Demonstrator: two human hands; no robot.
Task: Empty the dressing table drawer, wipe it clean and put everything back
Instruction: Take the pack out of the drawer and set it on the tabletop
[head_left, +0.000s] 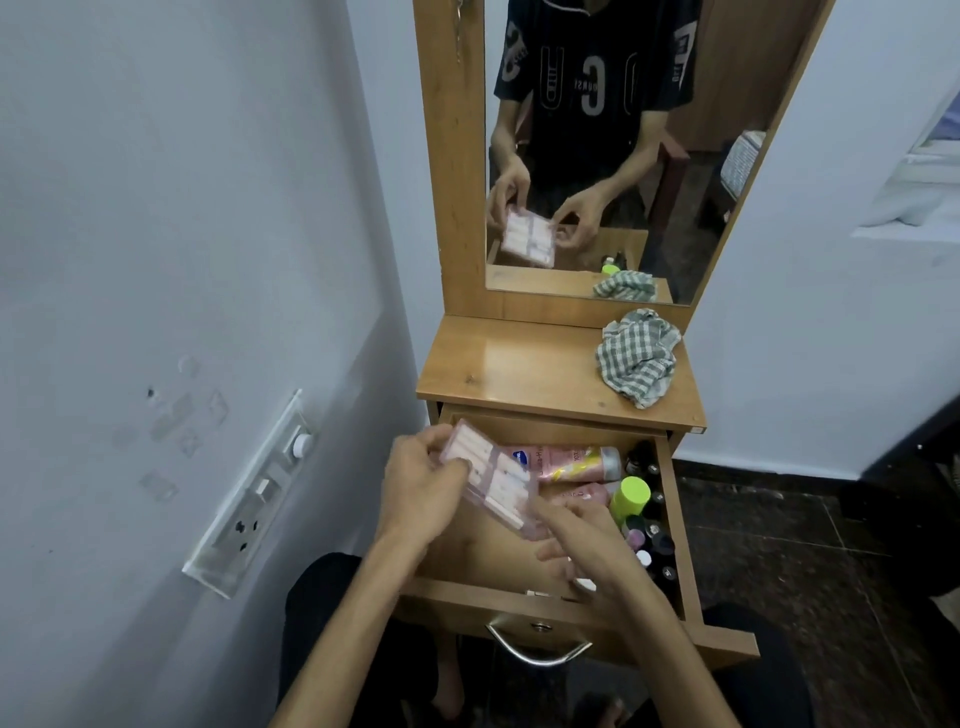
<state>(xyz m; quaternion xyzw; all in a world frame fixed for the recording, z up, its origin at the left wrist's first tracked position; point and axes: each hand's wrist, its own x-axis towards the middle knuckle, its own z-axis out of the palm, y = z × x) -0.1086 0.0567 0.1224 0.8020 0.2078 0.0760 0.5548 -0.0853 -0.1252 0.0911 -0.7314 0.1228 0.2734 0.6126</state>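
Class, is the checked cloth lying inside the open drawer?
No, the checked cloth lies crumpled on the tabletop, above the open drawer.

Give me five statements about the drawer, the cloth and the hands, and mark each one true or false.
1. The drawer is pulled open. True.
2. The checked cloth lies inside the drawer. False: it lies on the tabletop.
3. The left hand holds the pink case. True.
4. The drawer is empty. False: pink tubes and a green-capped bottle lie in it.
5. The right hand rests on the tabletop. False: it is over the drawer, at the case.
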